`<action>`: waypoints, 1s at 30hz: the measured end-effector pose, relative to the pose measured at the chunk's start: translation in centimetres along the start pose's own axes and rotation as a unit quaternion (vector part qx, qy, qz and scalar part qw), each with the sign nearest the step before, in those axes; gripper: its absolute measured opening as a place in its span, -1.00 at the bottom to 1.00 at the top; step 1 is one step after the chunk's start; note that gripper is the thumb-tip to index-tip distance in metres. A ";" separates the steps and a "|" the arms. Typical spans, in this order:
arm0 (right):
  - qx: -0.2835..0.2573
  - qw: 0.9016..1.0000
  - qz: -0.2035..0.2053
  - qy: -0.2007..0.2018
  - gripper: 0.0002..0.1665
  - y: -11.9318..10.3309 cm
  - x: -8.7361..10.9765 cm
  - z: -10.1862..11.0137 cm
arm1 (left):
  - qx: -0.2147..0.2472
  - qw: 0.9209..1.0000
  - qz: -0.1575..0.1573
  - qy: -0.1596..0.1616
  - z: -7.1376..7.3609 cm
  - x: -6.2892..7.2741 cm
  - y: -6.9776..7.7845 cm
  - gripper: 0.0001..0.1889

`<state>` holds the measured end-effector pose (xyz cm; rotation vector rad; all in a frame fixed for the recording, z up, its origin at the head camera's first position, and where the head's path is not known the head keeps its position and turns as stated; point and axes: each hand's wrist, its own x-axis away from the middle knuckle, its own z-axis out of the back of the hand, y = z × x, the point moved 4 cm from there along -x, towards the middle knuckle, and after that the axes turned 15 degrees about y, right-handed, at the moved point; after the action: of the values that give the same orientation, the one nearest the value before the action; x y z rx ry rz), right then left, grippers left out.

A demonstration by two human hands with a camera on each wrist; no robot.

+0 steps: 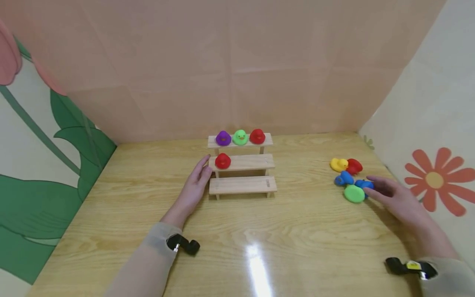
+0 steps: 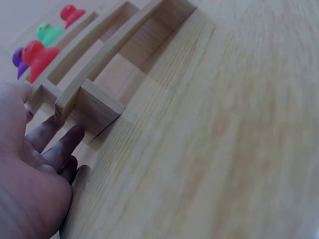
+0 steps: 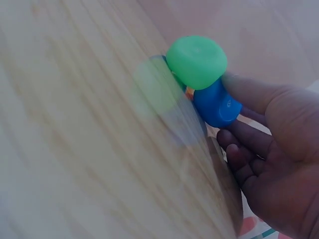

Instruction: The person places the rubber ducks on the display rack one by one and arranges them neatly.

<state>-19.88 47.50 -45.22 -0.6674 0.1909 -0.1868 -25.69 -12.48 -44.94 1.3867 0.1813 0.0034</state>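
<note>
A small three-step wooden stand (image 1: 243, 185) stands mid-table. On its top step sit a purple duck (image 1: 223, 138), a green duck (image 1: 240, 137) and a red duck (image 1: 257, 136); another red duck (image 1: 222, 161) is at the left of the middle step. My left hand (image 1: 193, 185) rests at the stand's left end, fingers extended along it. At the right, my right hand (image 1: 398, 200) reaches a blue duck (image 3: 217, 104), thumb and forefinger spread on either side of it. A green duck (image 3: 197, 62) lies tipped over against this blue one.
Beside them on the table are a second blue duck (image 1: 344, 178), a yellow duck (image 1: 339, 165) and a red duck (image 1: 354, 166). A wall with a painted flower (image 1: 434, 180) rises close to the right hand. Behind the stand hangs a pinkish backdrop (image 1: 230, 74).
</note>
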 end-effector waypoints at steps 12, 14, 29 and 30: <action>-0.014 0.999 -0.037 0.022 0.04 0.3 0.4 0.7 | 0.004 1.000 -0.008 0.007 -0.1 -0.1 -0.3 -0.35; -0.020 0.998 -0.045 0.035 0.04 0.3 0.4 1.0 | 0.006 1.000 -0.008 0.008 -0.1 -0.1 -0.3 -0.35; -0.058 0.991 -0.086 0.080 0.01 0.1 0.5 1.6 | 0.007 1.000 -0.003 0.004 -0.1 0.0 0.0 -0.33; -0.062 0.991 -0.087 0.080 0.01 0.1 0.5 1.6 | 0.008 1.000 -0.003 0.003 -0.1 0.0 0.0 -0.33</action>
<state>-19.00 48.41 -44.10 -0.7942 0.3007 -0.4001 -25.74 -12.41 -44.93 1.4014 0.1912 0.0020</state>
